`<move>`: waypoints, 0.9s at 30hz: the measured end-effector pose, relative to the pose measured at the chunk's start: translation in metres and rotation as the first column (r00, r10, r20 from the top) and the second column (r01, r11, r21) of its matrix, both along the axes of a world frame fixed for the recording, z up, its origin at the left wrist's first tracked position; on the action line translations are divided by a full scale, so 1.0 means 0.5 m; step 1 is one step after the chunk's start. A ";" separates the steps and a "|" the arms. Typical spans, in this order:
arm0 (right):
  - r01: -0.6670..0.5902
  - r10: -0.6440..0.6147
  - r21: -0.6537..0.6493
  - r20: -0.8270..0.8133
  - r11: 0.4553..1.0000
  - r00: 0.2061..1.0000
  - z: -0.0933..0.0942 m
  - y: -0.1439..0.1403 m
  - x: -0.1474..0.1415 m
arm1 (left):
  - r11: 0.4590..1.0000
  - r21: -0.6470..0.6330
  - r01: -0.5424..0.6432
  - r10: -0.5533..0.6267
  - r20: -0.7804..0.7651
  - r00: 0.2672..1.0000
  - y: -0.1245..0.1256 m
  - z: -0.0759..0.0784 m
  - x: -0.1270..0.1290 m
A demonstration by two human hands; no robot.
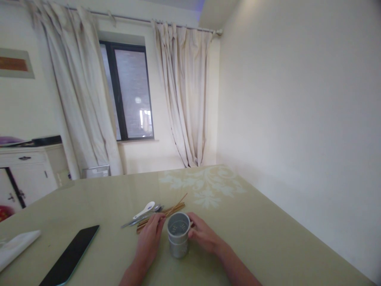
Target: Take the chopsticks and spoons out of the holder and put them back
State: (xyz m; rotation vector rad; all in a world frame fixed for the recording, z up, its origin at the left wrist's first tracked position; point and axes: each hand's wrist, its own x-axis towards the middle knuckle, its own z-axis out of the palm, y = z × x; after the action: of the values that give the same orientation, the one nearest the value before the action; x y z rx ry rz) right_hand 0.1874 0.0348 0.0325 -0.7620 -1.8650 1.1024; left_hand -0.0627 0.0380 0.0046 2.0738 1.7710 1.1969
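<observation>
A grey perforated metal cup [178, 235] stands upright on the pale green table [262, 226]. My right hand [202, 234] is wrapped against its right side. My left hand [151, 238] lies just left of the cup, its fingertips resting on a pile of wooden chopsticks [172, 209]. Next to the chopsticks lie a white ceramic spoon [144, 210] and some metal cutlery [139, 219]. The cup looks empty inside.
A dark phone [71, 254] lies face up at the near left, and a white cloth [16, 246] sits at the left edge. The table meets a wall on the right. A white cabinet [28, 174] and curtained window [131, 91] stand beyond.
</observation>
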 end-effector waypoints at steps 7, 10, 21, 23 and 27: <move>0.277 -0.289 -0.120 -0.102 0.953 0.952 -0.031 0.040 -0.028 | 0.945 0.152 0.289 -0.299 0.045 0.953 -0.010 0.013 0.018; 0.240 -0.261 -0.139 -0.164 0.961 0.951 -0.032 0.045 -0.038 | 0.923 0.151 0.353 -0.361 0.030 0.932 -0.014 0.013 0.026; 0.577 -0.599 -0.210 -0.471 0.789 0.648 0.016 0.061 0.001 | 0.967 0.161 0.199 -0.201 -0.008 0.980 -0.010 0.007 0.016; 0.641 -0.654 -0.257 -0.553 0.724 0.516 0.034 0.064 0.034 | 0.972 0.132 0.193 -0.191 -0.023 0.981 -0.009 0.002 0.015; 0.621 -0.640 -0.302 -0.631 0.723 0.438 0.062 0.055 0.065 | 0.954 0.082 0.289 -0.285 -0.057 0.957 -0.012 -0.007 0.031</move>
State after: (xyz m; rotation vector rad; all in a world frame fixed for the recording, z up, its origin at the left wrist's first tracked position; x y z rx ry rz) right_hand 0.2200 0.0625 0.0633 -0.8013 -0.7655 0.7377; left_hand -0.0472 0.0320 0.0014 2.3263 1.3902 1.1720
